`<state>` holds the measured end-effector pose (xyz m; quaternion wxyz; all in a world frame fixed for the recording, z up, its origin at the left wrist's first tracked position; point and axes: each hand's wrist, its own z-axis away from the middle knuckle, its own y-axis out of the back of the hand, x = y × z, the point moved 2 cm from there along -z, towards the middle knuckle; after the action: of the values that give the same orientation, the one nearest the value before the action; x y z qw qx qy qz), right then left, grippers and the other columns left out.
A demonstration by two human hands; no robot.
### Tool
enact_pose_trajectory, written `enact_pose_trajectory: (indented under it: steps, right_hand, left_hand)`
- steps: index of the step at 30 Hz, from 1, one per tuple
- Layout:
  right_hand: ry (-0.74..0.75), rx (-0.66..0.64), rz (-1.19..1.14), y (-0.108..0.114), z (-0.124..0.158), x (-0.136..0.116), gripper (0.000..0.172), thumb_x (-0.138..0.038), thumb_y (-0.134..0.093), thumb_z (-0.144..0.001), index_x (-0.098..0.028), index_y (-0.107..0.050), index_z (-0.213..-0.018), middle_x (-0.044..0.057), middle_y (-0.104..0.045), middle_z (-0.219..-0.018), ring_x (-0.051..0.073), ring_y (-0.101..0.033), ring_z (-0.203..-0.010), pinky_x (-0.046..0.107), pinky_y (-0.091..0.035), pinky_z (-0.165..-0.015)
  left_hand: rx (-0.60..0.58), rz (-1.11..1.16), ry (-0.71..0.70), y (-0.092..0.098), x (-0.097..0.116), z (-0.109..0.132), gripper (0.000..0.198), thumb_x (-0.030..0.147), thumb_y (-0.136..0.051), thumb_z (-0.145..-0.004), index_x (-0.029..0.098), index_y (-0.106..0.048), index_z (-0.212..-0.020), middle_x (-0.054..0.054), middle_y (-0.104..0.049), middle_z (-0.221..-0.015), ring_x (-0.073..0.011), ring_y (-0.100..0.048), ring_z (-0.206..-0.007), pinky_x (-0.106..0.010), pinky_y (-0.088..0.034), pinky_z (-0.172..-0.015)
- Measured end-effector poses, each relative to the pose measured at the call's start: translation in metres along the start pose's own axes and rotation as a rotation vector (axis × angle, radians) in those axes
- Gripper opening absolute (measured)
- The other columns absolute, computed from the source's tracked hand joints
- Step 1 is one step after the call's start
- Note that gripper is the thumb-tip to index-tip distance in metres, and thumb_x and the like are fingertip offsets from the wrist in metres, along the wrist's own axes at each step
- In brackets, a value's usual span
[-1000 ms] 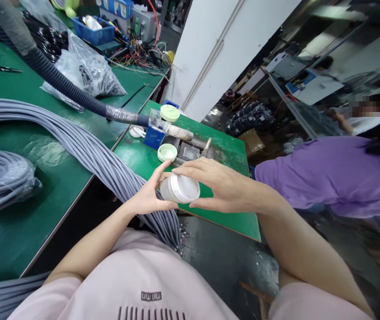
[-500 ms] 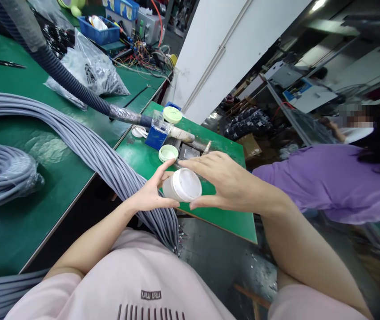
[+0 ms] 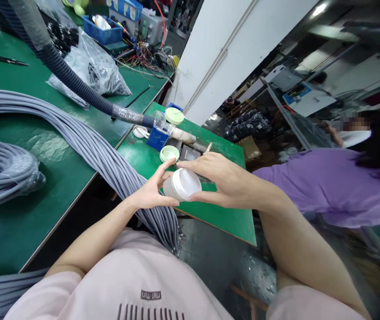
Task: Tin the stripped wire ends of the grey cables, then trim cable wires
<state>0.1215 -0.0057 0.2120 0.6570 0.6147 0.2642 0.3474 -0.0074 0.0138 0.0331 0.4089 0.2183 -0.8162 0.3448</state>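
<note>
A small white round jar (image 3: 180, 185) with a white lid is held between both hands above the near edge of a small green table (image 3: 223, 218). My left hand (image 3: 150, 191) cups the jar's body from the left, thumb and fingers closed round it. My right hand (image 3: 225, 180) grips the lid's rim from the right with thumb and forefinger. A thick bundle of grey cables (image 3: 86, 146) runs from the left bench down past my left wrist.
Two pale green lids (image 3: 169, 154) (image 3: 174, 116), a blue block (image 3: 156, 138) and a metal fixture (image 3: 190, 153) sit on the small table. A black corrugated hose (image 3: 66, 78) crosses the green bench (image 3: 16, 231). A person in purple (image 3: 337, 182) bends at the right.
Both hands and the jar have stayed together, shifting slightly upward in view; the right fingers have moved a little round the lid.
</note>
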Motion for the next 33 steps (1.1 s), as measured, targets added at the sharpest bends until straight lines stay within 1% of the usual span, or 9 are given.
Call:
enact_pose_trajectory:
  steps: [4,8,11,15,19,21,27,31,33]
  right_hand:
    - [-0.12,0.053,0.066,0.0,-0.002,0.005,0.059,-0.056,-0.058,-0.084,-0.018,-0.053,-0.128,0.008,-0.07,-0.088,0.026,-0.061,-0.081,0.04,-0.041,-0.079]
    - [-0.006,0.005,-0.033,0.001,-0.002,0.004,0.061,-0.057,-0.057,-0.084,-0.021,-0.049,-0.133,0.009,-0.07,-0.101,0.025,-0.062,-0.087,0.039,-0.041,-0.081]
    - [-0.081,0.041,0.015,0.002,-0.002,0.008,0.061,-0.057,-0.056,-0.085,-0.02,-0.049,-0.133,0.008,-0.071,-0.093,0.026,-0.062,-0.084,0.042,-0.039,-0.085]
    - [-0.008,0.008,-0.047,0.001,-0.003,0.008,0.07,-0.063,-0.057,-0.081,-0.02,-0.047,-0.134,0.012,-0.068,-0.109,0.028,-0.061,-0.096,0.042,-0.039,-0.087]
    - [-0.071,0.023,-0.031,0.002,-0.003,0.01,0.074,-0.066,-0.055,-0.08,-0.019,-0.046,-0.136,0.013,-0.068,-0.105,0.03,-0.061,-0.095,0.044,-0.039,-0.087]
    - [-0.035,0.014,-0.064,0.003,-0.003,0.01,0.076,-0.067,-0.056,-0.08,-0.02,-0.044,-0.138,0.013,-0.065,-0.115,0.031,-0.059,-0.102,0.045,-0.038,-0.089]
    - [-0.045,-0.019,-0.088,0.002,-0.001,0.012,0.075,-0.063,-0.059,-0.079,-0.02,-0.043,-0.139,0.012,-0.066,-0.111,0.029,-0.059,-0.098,0.044,-0.039,-0.088]
    - [0.044,-0.034,-0.143,0.0,-0.002,0.011,0.072,-0.055,-0.061,-0.081,-0.022,-0.038,-0.141,0.012,-0.06,-0.125,0.029,-0.055,-0.11,0.043,-0.038,-0.092]
    - [0.02,-0.021,-0.126,-0.002,-0.004,0.01,0.068,-0.05,-0.062,-0.081,-0.021,-0.041,-0.139,0.011,-0.063,-0.119,0.028,-0.057,-0.103,0.041,-0.04,-0.088]
  left_hand:
    - [0.0,0.013,0.011,0.0,-0.001,-0.001,0.113,0.027,-0.085,-0.062,0.031,-0.014,-0.15,-0.011,-0.055,-0.128,-0.0301,-0.053,-0.121,-0.046,-0.042,-0.102]
    - [-0.004,0.022,0.001,0.0,-0.002,-0.003,0.115,0.028,-0.086,-0.061,0.032,-0.013,-0.15,-0.01,-0.056,-0.124,-0.0291,-0.057,-0.115,-0.045,-0.044,-0.099]
    - [-0.005,0.017,-0.006,0.001,-0.002,-0.003,0.112,0.028,-0.085,-0.062,0.032,-0.016,-0.149,-0.01,-0.057,-0.123,-0.0284,-0.056,-0.115,-0.044,-0.043,-0.1]
    - [-0.004,0.034,-0.009,0.001,-0.004,-0.005,0.114,0.029,-0.086,-0.061,0.032,-0.014,-0.15,-0.01,-0.056,-0.125,-0.0288,-0.056,-0.116,-0.045,-0.044,-0.099]
    - [-0.014,0.033,0.003,0.002,-0.006,-0.006,0.114,0.031,-0.086,-0.061,0.033,-0.014,-0.149,-0.011,-0.055,-0.126,-0.03,-0.056,-0.116,-0.047,-0.045,-0.099]
    - [-0.005,0.039,0.005,0.002,-0.006,-0.007,0.115,0.031,-0.086,-0.06,0.032,-0.014,-0.15,-0.011,-0.055,-0.126,-0.0306,-0.055,-0.117,-0.047,-0.044,-0.099]
    - [-0.002,0.06,0.01,0.003,-0.007,-0.008,0.116,0.033,-0.086,-0.06,0.031,-0.013,-0.15,-0.012,-0.057,-0.123,-0.0297,-0.059,-0.112,-0.048,-0.046,-0.098]
    - [-0.008,0.062,0.014,0.003,-0.007,-0.01,0.116,0.034,-0.086,-0.061,0.032,-0.011,-0.15,-0.012,-0.057,-0.123,-0.029,-0.06,-0.11,-0.048,-0.046,-0.097]
    - [0.005,0.06,0.004,0.003,-0.007,-0.011,0.116,0.033,-0.086,-0.06,0.032,-0.011,-0.15,-0.012,-0.056,-0.124,-0.0292,-0.059,-0.112,-0.047,-0.047,-0.097]
